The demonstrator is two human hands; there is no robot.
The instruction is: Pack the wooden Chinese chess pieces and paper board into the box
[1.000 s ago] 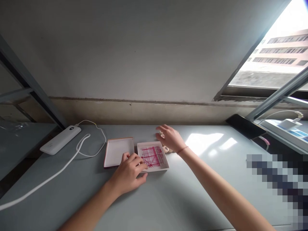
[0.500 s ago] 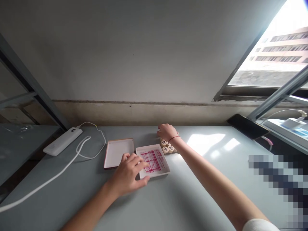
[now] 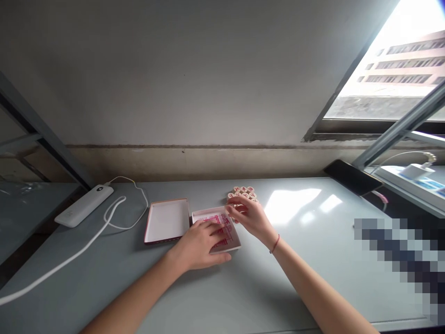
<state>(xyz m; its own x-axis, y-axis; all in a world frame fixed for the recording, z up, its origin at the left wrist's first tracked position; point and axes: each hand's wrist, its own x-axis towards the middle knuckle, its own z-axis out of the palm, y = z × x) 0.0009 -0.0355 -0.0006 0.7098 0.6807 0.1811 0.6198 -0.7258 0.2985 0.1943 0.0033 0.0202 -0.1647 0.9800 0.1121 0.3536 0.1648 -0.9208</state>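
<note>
Several round wooden Chinese chess pieces (image 3: 244,189) with red characters sit close together in rows towards the back of the desk. My right hand (image 3: 252,217) is in front of them, thumb and fingers pinched on a chess piece above the right rim of a shallow white box (image 3: 235,242); the fingers mostly cover that piece. Inside the box lies a sheet or bag with a red printed pattern (image 3: 225,223). Over the box's near left part rests my left hand (image 3: 205,243), fingers spread and holding nothing. The open box lid (image 3: 167,221) lies to the left, inside up.
On the left lies a white power bank (image 3: 84,205) with a white cable (image 3: 86,248) running across the desk (image 3: 208,301). A black phone (image 3: 352,177) and a power strip (image 3: 413,185) are at the right. Metal posts and a wall bound the desk.
My right hand has come back from behind the chess pieces to the box's right rim, uncovering the rows. My left hand has moved right, farther over the box. The view has shifted slightly.
</note>
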